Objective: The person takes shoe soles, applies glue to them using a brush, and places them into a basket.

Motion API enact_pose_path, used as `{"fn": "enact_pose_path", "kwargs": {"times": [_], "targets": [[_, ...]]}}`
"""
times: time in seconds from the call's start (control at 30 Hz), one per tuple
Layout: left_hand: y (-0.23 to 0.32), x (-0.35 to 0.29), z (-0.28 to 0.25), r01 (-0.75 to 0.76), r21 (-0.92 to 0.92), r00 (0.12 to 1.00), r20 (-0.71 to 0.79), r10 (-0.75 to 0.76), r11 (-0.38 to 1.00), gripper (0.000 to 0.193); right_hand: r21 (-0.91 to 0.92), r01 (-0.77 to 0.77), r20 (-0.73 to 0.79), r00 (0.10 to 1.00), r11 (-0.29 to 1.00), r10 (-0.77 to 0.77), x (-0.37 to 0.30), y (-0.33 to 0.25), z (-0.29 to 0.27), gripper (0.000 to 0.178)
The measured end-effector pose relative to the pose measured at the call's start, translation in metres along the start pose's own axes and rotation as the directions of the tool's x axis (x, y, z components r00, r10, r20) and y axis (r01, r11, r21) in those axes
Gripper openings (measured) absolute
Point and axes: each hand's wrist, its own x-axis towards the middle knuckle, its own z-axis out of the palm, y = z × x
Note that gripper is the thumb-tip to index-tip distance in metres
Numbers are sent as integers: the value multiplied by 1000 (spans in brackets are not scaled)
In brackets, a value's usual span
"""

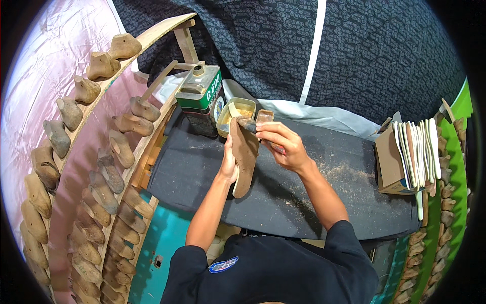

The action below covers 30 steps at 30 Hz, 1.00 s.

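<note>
My left hand (230,162) is wrapped round the edge of a brown shoe sole (243,157) with a pale rim, held upright above the table. Pinched in my right hand (283,144) is a dark-tipped brush (247,124); its tip lies over the top end of the sole. Part of the brush's handle is hidden by my fingers. Just behind the sole stands a clear plastic tub (223,124) with yellowish stuff in it. Beside it is a small brownish open container (265,116), partly covered by my right hand.
A green and black metal can (200,99) stands at the back left. Wooden racks (167,30) with several shoe lasts (71,114) rise on the left. Dust and shavings (349,175) lie on the dark table (202,172). A cardboard box (390,157) holds several pale soles (417,152) at right.
</note>
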Motion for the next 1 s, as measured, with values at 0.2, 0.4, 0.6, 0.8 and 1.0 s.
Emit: {"fn": "enact_pose_path", "kwargs": {"times": [0.2,0.4,0.6,0.8,1.0], "targets": [[1,10,-3,-32,-122,999,-23,29,992,75,43,-29,13,1000,999,29,-18,-8,7,30],[13,17,8,-58,-184,998,-41,51,981,77,47,-16,35,999,999,14,-38,-18,14,31],[19,26,17,-159,-271,977,-178,113,949,80,117,-37,92,995,992,26,-56,-31,19,45],[21,36,8,-290,-286,947,-221,232,913,74,114,-40,108,994,993,28,-68,-41,14,41],[24,39,-2,-340,-285,926,-266,267,896,74,128,-51,116,993,990,36,-83,-45,12,41]]}}
